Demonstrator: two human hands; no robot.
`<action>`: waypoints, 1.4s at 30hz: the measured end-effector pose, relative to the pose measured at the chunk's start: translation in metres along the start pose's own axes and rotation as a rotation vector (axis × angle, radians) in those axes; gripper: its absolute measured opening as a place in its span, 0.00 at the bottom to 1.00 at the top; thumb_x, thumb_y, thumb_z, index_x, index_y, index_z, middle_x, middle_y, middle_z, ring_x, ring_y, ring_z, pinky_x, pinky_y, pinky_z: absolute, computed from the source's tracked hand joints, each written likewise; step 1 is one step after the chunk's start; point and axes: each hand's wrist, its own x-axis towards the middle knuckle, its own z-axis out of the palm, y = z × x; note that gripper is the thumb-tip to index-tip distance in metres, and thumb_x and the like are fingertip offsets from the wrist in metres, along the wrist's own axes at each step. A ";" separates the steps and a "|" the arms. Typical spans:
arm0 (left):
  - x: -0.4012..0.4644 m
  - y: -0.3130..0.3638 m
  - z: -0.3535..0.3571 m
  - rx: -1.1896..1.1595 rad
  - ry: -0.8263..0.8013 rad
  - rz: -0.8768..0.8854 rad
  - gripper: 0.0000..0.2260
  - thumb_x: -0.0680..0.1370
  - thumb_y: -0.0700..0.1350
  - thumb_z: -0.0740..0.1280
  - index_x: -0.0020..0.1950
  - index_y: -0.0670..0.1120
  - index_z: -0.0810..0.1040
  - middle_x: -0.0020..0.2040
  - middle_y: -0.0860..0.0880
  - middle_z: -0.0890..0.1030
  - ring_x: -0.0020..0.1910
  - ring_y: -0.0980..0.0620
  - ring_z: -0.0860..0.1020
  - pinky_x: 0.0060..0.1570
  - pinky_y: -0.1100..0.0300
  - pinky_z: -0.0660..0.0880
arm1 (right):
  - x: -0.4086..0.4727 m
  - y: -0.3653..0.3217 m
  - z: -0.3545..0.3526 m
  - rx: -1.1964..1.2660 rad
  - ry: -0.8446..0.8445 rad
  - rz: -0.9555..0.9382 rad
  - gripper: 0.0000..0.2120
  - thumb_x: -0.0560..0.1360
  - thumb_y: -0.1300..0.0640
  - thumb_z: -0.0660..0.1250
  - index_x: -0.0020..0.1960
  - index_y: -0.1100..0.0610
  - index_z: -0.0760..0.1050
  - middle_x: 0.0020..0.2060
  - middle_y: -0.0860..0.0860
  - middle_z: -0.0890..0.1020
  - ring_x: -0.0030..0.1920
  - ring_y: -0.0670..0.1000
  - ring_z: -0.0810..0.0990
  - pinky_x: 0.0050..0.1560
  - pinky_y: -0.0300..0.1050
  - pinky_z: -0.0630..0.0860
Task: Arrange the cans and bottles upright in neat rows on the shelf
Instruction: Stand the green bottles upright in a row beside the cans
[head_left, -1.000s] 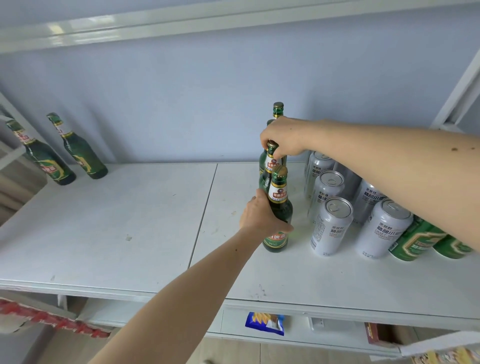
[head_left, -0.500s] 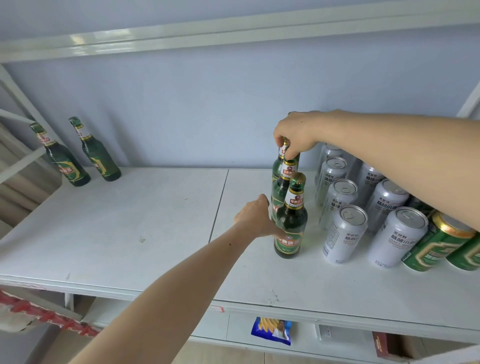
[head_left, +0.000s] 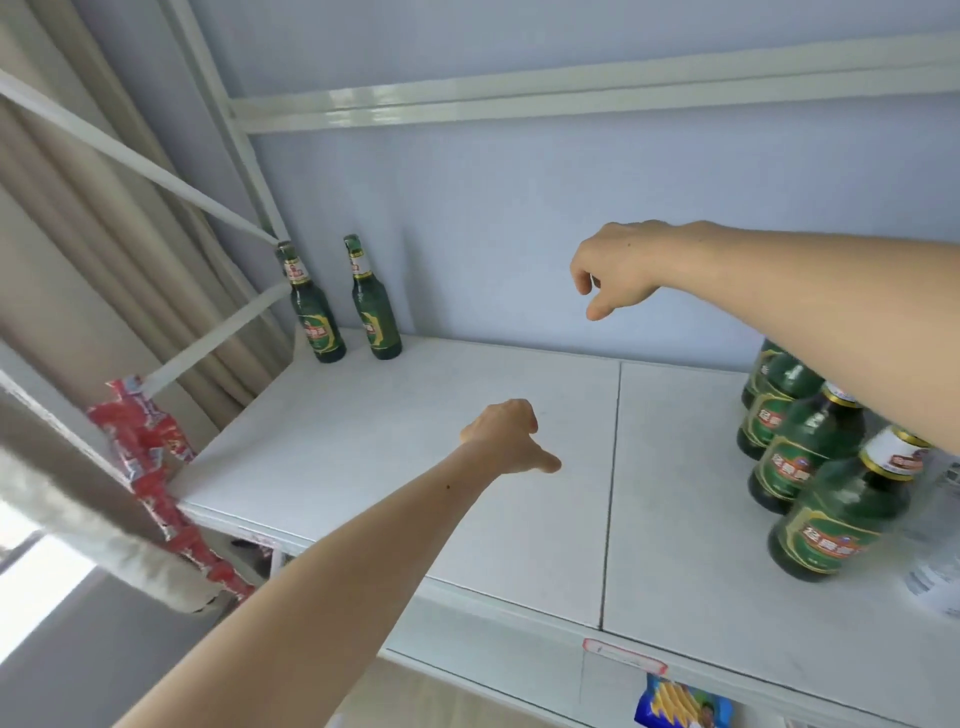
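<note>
Two green bottles (head_left: 317, 312) (head_left: 375, 306) stand upright at the back left corner of the white shelf (head_left: 395, 467). A row of several green bottles (head_left: 810, 452) stands at the right, the nearest one (head_left: 841, 514) blurred, and my right forearm hides their necks. My left hand (head_left: 511, 436) hovers over the middle of the shelf, fingers loosely curled, thumb out, holding nothing. My right hand (head_left: 613, 270) hangs higher in front of the back wall, fingers loosely curled and empty. The cans are almost out of view; only a pale blur shows at the right edge (head_left: 935, 561).
A beige curtain (head_left: 78, 234) and white diagonal frame bars (head_left: 145, 166) stand at the left. Red packaging (head_left: 150, 457) hangs at the shelf's left end. A blue snack packet (head_left: 680, 704) lies on the lower level. An upper shelf rail (head_left: 571, 98) runs overhead.
Both hands have let go of the bottles in the right row and moved left, empty. The view has swung left, so the cans have slid out of view.
</note>
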 end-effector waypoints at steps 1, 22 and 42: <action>0.000 -0.024 -0.013 0.002 0.012 -0.017 0.22 0.67 0.54 0.74 0.58 0.51 0.73 0.55 0.54 0.78 0.52 0.53 0.77 0.45 0.58 0.73 | 0.012 -0.020 -0.006 0.008 0.002 -0.011 0.17 0.74 0.49 0.69 0.61 0.54 0.75 0.55 0.49 0.77 0.57 0.55 0.77 0.46 0.46 0.72; 0.083 -0.320 -0.217 -0.061 0.268 -0.258 0.25 0.70 0.53 0.75 0.61 0.44 0.71 0.54 0.49 0.76 0.50 0.48 0.73 0.48 0.56 0.73 | 0.249 -0.230 -0.082 0.065 0.106 -0.100 0.27 0.75 0.46 0.69 0.70 0.54 0.68 0.60 0.52 0.75 0.60 0.57 0.74 0.48 0.48 0.72; 0.248 -0.410 -0.278 -0.154 0.184 -0.181 0.45 0.68 0.49 0.78 0.77 0.43 0.55 0.69 0.46 0.72 0.67 0.44 0.72 0.59 0.53 0.72 | 0.427 -0.286 -0.081 0.042 0.077 -0.002 0.25 0.75 0.49 0.68 0.68 0.58 0.68 0.58 0.56 0.75 0.53 0.57 0.77 0.31 0.41 0.65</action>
